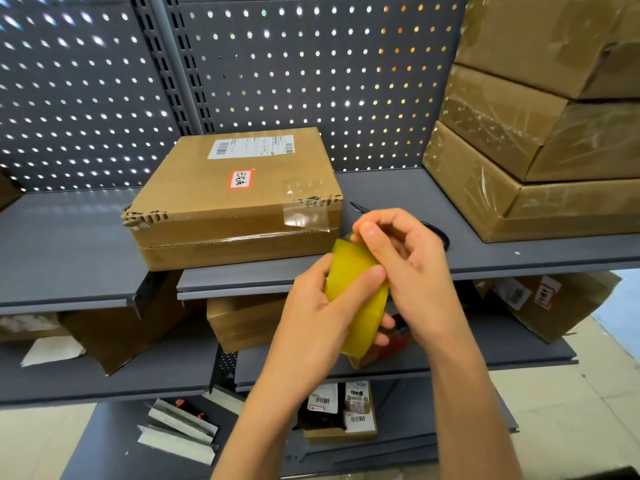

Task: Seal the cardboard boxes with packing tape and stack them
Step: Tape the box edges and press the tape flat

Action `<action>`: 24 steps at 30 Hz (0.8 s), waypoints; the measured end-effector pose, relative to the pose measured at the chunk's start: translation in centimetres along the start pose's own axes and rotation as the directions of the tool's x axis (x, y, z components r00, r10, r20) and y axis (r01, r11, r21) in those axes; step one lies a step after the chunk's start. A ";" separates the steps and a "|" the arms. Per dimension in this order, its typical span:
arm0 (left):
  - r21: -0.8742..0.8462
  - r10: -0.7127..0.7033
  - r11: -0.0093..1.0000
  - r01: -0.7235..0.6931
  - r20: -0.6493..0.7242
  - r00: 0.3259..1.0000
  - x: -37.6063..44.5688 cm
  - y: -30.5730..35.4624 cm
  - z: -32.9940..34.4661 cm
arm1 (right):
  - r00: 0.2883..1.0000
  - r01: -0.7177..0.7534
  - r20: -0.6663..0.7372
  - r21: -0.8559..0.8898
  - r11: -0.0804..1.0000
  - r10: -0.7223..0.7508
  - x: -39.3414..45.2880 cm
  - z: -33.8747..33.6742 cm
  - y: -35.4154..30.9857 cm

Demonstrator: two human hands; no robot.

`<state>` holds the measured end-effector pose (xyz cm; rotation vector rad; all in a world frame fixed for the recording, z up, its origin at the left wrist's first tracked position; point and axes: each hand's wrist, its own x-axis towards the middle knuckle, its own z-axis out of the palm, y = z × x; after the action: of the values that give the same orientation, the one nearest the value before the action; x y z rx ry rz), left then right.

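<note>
A grey metal shelf (398, 188) crosses mid-frame, bearing a taped cardboard box (239, 199) at centre and a stack of film-wrapped cartons (540, 133) at upper right. Between them lie black scissors (360, 208) (mostly hidden). Lower shelves (138, 372) hold more boxes (242, 320).
</note>
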<state>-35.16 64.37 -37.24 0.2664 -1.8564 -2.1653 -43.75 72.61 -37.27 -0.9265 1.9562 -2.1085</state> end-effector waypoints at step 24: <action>0.017 -0.075 0.997 0.076 -0.016 0.997 -0.3 1.3 -0.4 | 0.887 0.423 -0.082 -0.247 0.872 -0.454 5.1 -0.2 -2.7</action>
<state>-34.62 63.95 -36.00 0.3617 -1.8868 -2.1903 -47.12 70.75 -32.94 -1.4262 2.2638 -2.2589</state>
